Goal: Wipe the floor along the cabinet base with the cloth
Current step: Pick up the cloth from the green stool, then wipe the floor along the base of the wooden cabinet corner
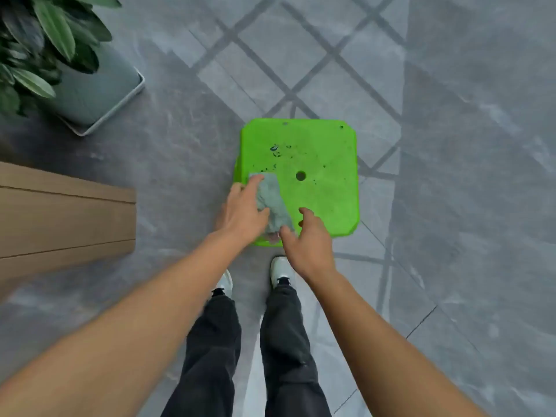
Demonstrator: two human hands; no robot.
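A grey cloth lies crumpled on the near left part of a bright green plastic stool standing on the grey tiled floor. My left hand rests on the cloth's left side, its fingers curled over the fabric. My right hand hovers at the cloth's near right end, fingers spread, thumb touching the fabric. A brown wooden cabinet stands at the left, its base hidden from this angle.
A potted plant in a grey square planter stands at the far left. My two feet in white shoes stand just before the stool. Grey tile floor stretches to the right.
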